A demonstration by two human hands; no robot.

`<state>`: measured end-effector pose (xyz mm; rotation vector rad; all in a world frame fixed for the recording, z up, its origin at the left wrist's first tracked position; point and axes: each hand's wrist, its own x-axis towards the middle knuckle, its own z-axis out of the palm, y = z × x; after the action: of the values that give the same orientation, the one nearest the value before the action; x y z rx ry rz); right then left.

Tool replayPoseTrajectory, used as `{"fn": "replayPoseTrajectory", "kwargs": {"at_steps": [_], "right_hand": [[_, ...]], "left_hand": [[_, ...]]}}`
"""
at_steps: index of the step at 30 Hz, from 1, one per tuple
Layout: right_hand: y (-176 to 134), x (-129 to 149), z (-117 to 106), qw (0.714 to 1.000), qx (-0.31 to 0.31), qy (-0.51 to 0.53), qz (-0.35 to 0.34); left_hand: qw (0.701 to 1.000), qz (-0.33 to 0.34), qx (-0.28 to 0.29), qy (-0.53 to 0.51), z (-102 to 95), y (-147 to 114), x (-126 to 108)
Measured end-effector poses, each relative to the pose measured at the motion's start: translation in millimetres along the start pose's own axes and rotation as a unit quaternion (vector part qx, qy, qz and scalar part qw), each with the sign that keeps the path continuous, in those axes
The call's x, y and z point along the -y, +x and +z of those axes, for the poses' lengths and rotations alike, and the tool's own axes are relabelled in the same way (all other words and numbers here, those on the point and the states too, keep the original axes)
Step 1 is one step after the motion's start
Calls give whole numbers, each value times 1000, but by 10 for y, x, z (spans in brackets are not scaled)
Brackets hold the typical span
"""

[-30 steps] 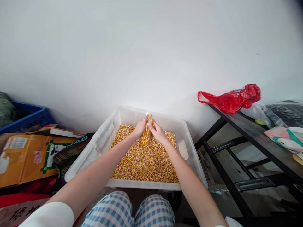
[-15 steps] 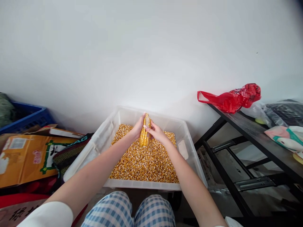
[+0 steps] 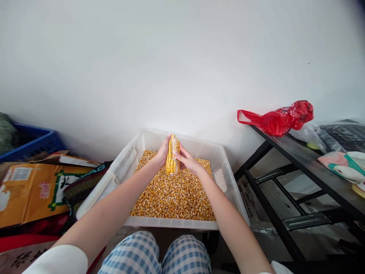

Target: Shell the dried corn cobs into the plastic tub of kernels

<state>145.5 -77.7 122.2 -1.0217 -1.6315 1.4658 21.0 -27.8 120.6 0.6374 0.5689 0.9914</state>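
Note:
Above a bin of loose corn kernels [image 3: 173,198], both hands have hold of a yellow corn cob [image 3: 172,156]. The cob stands nearly upright, with a pale strip bare of kernels down its upper right side. My left hand [image 3: 163,150] is closed around the cob's far left side; its fingers are partly hidden behind it. My right hand [image 3: 187,159] grips from the right, thumb pressed on the cob's front near the bare strip. The translucent plastic bin [image 3: 176,222] surrounds the kernels, and my forearms reach in over its near rim.
At left lie a flattened orange carton [image 3: 34,190], a black mesh bag [image 3: 82,186] and a blue crate [image 3: 37,141]. A black metal-framed table [image 3: 302,163] stands at right, bearing a red plastic bag [image 3: 282,118] and other packages. A white wall [image 3: 176,68] rises behind the bin.
The cob and both hands have shifted slightly left and up. The cob has turned a little, so its bare strip shows farther down the right side.

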Motion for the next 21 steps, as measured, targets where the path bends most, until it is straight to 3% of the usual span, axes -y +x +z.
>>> {"fn": "replayPoseTrajectory", "kwargs": {"at_steps": [4, 9, 13, 21], "right_hand": [[-11, -4, 41, 1000, 1, -13, 13], [1, -46, 157, 998, -50, -6, -31], [-17, -2, 133, 1000, -16, -9, 8], [-58, 45, 119, 999, 18, 5, 31]], "left_hand": [[1000, 21, -19, 9, 20, -11, -10], [999, 34, -27, 18, 30, -26, 4], [1000, -10, -10, 15, 13, -31, -26], [1000, -3, -19, 20, 27, -66, -47]]}}
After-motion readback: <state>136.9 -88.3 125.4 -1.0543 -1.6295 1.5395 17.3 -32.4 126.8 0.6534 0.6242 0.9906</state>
